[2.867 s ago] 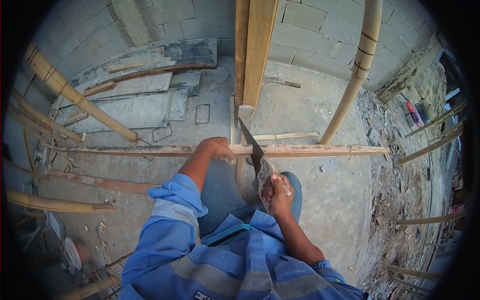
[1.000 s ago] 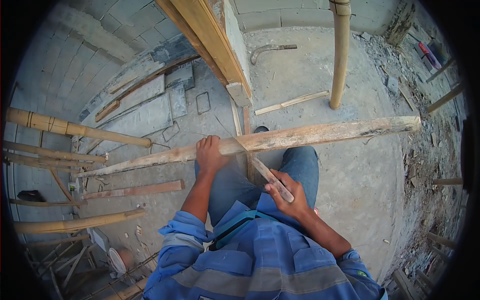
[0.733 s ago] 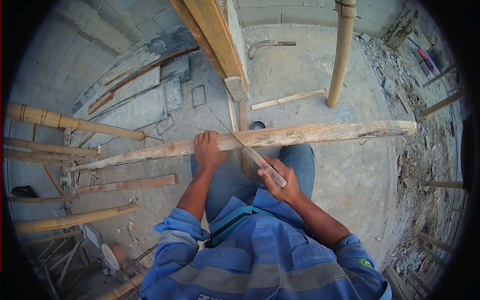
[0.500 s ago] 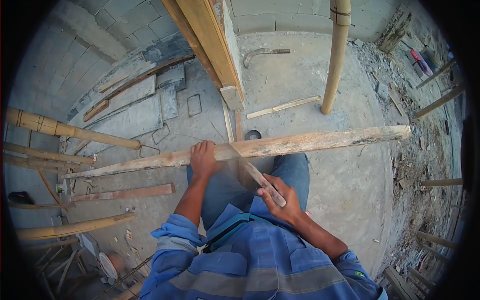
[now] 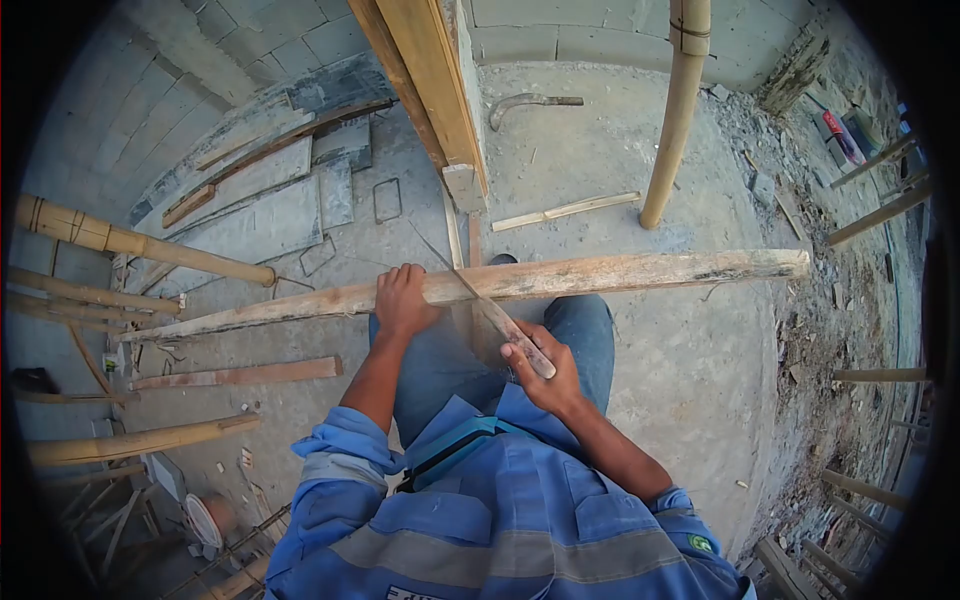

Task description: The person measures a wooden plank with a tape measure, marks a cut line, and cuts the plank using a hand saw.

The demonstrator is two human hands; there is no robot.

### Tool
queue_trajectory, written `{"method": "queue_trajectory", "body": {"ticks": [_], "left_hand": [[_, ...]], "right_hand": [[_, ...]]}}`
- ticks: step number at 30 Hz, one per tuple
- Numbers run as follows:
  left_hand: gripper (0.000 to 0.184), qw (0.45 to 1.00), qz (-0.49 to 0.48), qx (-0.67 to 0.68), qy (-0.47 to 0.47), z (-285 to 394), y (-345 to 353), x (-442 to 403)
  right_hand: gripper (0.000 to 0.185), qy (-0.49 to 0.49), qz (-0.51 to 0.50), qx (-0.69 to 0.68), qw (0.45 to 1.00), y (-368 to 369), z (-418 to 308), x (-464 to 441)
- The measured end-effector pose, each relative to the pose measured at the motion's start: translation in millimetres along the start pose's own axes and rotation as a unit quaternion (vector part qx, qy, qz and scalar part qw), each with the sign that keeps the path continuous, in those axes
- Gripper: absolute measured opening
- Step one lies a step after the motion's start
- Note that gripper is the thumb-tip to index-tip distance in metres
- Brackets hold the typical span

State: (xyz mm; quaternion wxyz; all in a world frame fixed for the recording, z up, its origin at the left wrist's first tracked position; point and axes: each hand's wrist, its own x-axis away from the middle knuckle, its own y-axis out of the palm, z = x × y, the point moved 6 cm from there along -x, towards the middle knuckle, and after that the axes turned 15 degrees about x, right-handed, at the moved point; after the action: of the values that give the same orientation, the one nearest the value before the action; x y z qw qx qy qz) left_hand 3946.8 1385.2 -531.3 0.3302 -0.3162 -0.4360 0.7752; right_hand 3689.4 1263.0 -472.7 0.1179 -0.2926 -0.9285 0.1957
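Observation:
A long wooden plank point(image 5: 600, 276) lies crosswise in front of my body, above my knees. My left hand point(image 5: 402, 302) presses down on it, with its fingers bent over the far edge. In my right hand point(image 5: 545, 368) is the wooden handle of a handsaw point(image 5: 521, 342). Its thin blade crosses the plank just right of my left hand, seen nearly edge-on, and its tip sticks out beyond the far edge. What supports the plank is partly hidden beneath it.
Ahead stands a timber post point(image 5: 436, 100), with a bamboo pole point(image 5: 676, 120) to its right. A curved metal bar point(image 5: 530, 103) and a thin wood strip point(image 5: 566, 211) lie on the concrete floor. Bamboo poles point(image 5: 150, 257) jut in from the left. Rubble point(image 5: 815, 290) covers the right side.
My right hand has pushed the saw forward and slightly left, so more blade shows beyond the plank. My left hand keeps its place on the wood. The view has shifted slightly.

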Motion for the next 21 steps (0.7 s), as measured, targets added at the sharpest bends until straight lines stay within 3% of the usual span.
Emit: {"method": "queue_trajectory", "body": {"ticks": [3, 4, 8, 10, 13, 17, 21], "left_hand": [[0.055, 1.000, -0.025, 0.011, -0.011, -8.5, 2.5, -3.3], [0.054, 1.000, -0.018, 0.011, -0.010, -7.1, 3.5, -5.4], [0.057, 0.999, -0.030, 0.000, -0.016, -5.5, 10.9, -13.0], [0.056, 0.999, 0.008, 0.034, 0.016, 0.7, 6.0, -9.3], [0.054, 0.997, 0.048, 0.049, 0.032, 12.2, -3.3, -4.2], [0.053, 0.995, 0.065, 0.053, 0.063, 17.6, -11.9, 3.4], [0.053, 0.995, 0.008, 0.100, 0.021, 12.3, -16.2, -1.6]], "right_hand": [[0.047, 0.003, 0.014, 0.009, 1.000, -63.0, 5.2, 76.9], [0.055, 0.067, 0.001, 0.013, 0.998, -91.8, 17.7, 108.7], [0.068, 0.123, 0.110, -0.077, 0.983, -155.4, 42.4, 168.0], [0.068, 0.103, 0.194, -0.114, 0.969, -157.3, 43.4, 165.4], [0.065, 0.076, 0.224, -0.146, 0.961, -139.5, 48.2, 134.8], [0.061, 0.053, 0.172, -0.148, 0.972, -111.7, 41.5, 97.5], [0.056, 0.018, 0.141, -0.129, 0.981, -100.2, 33.5, 80.4]]}}
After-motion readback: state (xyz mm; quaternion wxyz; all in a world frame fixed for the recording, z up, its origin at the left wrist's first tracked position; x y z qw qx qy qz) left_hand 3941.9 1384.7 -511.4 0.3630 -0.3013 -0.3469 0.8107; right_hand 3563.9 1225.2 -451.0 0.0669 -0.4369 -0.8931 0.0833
